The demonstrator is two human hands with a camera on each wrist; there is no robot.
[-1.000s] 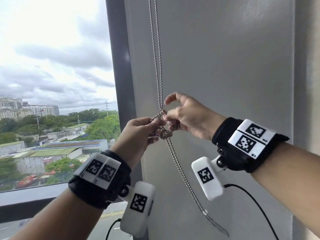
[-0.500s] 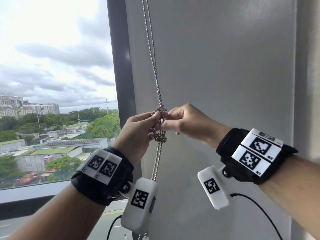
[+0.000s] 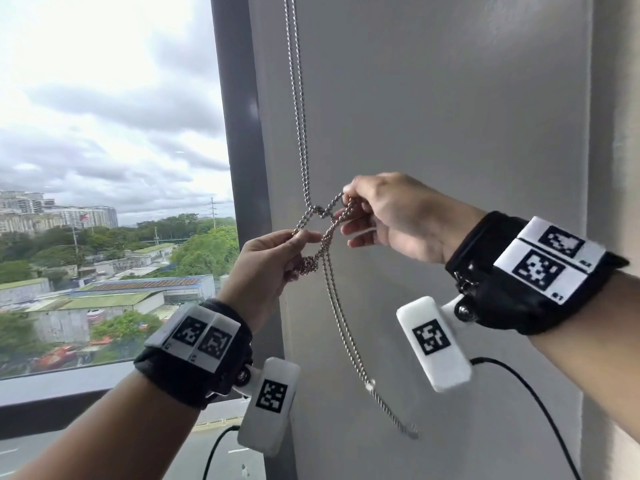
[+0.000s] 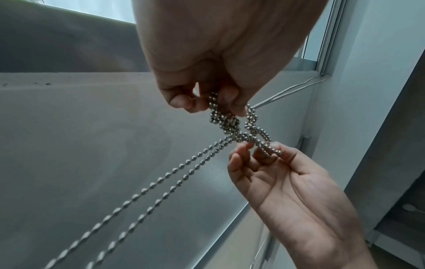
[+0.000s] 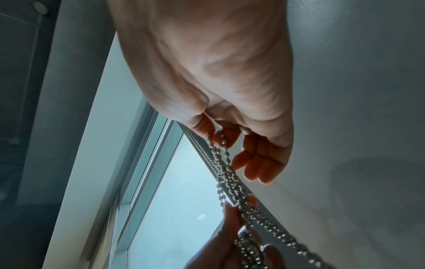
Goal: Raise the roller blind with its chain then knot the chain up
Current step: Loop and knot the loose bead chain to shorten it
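A metal bead chain (image 3: 300, 109) hangs doubled beside the window post and is looped into a loose knot (image 3: 320, 212) at hand height. My left hand (image 3: 304, 237) pinches the chain just left of and below the knot, with a small bunch of beads (image 3: 309, 264) under its fingers. My right hand (image 3: 346, 205) pinches a loop pulled out to the right of the knot. In the left wrist view the knot (image 4: 230, 125) lies between the left fingertips (image 4: 230, 102) and the right hand (image 4: 266, 149). The chain's tail (image 3: 346, 327) trails down to the right.
A dark window post (image 3: 239, 161) stands left of the chain, with uncovered glass and a city view beyond. A grey wall (image 3: 450, 116) is behind the hands. A sill (image 3: 52, 386) runs below the glass. A black cable (image 3: 526, 389) hangs from my right wrist.
My hands have drawn apart. The right hand has pulled a loop up and to the right, opening the knot. The chain's tail now hangs to the right again.
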